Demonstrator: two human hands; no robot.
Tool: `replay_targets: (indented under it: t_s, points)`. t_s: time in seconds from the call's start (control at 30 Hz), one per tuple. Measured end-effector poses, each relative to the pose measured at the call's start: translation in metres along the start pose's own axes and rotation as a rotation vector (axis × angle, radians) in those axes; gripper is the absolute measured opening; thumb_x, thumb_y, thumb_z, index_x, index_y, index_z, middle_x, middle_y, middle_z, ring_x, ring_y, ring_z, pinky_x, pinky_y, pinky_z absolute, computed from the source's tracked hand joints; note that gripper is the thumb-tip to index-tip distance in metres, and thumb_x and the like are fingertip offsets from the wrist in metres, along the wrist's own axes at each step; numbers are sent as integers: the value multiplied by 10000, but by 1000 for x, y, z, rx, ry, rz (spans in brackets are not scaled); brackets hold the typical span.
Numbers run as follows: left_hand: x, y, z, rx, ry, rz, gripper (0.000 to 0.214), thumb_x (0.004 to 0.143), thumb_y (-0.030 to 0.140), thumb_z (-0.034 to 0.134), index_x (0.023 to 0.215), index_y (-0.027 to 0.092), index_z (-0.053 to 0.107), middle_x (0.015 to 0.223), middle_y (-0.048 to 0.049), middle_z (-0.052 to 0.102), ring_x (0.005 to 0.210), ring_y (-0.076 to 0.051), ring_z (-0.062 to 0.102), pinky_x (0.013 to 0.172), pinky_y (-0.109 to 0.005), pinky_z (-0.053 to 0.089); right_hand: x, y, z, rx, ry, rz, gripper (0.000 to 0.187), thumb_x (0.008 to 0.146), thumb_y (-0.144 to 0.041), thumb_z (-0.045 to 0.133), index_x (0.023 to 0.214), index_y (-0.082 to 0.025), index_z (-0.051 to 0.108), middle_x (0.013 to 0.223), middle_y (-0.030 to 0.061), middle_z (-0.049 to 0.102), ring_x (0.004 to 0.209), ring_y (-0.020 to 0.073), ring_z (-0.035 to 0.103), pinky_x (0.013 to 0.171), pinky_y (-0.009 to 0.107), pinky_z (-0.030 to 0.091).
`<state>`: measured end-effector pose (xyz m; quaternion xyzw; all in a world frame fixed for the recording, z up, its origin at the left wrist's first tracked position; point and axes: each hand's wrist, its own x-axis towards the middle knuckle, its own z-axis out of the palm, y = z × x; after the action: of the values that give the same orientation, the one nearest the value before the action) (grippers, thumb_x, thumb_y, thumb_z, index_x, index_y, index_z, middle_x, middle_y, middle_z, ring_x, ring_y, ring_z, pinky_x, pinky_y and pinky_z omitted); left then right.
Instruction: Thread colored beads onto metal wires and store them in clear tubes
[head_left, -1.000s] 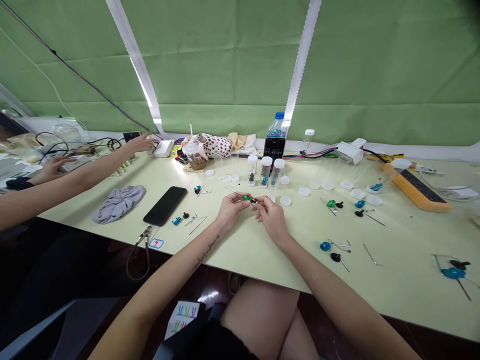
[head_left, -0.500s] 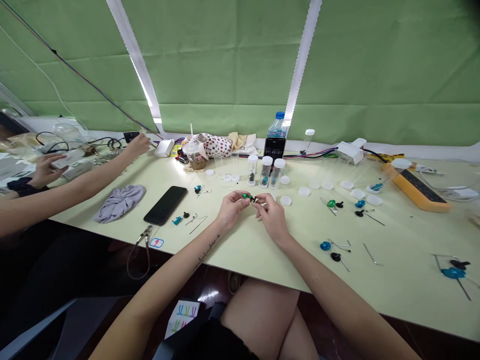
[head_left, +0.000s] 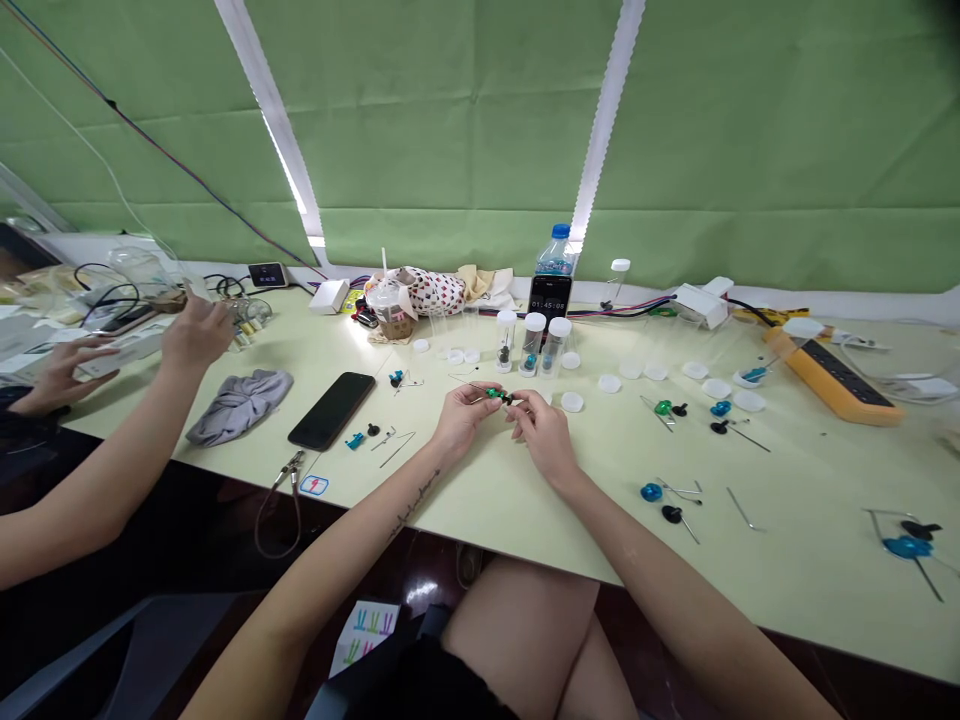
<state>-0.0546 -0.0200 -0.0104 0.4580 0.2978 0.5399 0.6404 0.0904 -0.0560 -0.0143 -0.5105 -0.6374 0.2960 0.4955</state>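
My left hand is closed in a pinch on a small shiny green part. A thin metal wire sticks out from it to the left. At its right end sits a black piece, and the fingertips of my right hand are closed on that end. Fingers partly hide where green and black meet. Just beyond the hands stand several clear tubes with white caps, one a tube with a blue part inside. A loose white cap lies beside my right hand.
To the left lie a phone, a grey scrunchie and a blue part with bent metal pins. On the right are more blue, green and black parts and an orange power strip. A co-worker's hand works at far left.
My hands stay in nearly the same place on the green and black parts. The co-worker's reaching arm has drawn back left and down, uncovering a small display. The phone timer advances one second.
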Motion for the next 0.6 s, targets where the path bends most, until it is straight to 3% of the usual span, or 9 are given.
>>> replay_targets:
  t_s: [0.1, 0.23, 0.6]
  points:
    - [-1, 1, 1, 11, 11, 1, 305, 592, 220, 781, 870, 142, 683, 893, -73, 675, 848, -169, 621, 831, -335, 454, 0, 0, 0, 11, 14, -8, 253, 841, -332, 478, 1067, -233, 531, 786, -3, 629, 513, 109, 565, 519, 244, 473]
    - [-1, 1, 2, 33, 8, -11, 292, 597, 216, 779, 864, 133, 692, 872, -78, 683, 826, -176, 628, 845, -360, 454, 0, 1, 1, -3, 45, -10, 195, 836, -321, 466, 984, -226, 552, 852, 12, 636, 510, 106, 562, 524, 254, 474]
    - [-2, 6, 3, -34, -42, -46, 242, 628, 189, 756, 859, 130, 711, 1044, -106, 666, 961, -205, 610, 932, -373, 428, 1, 0, 0, -12, 25, -11, 247, 896, -381, 397, 965, -213, 564, 763, 2, 627, 506, 104, 554, 527, 242, 456]
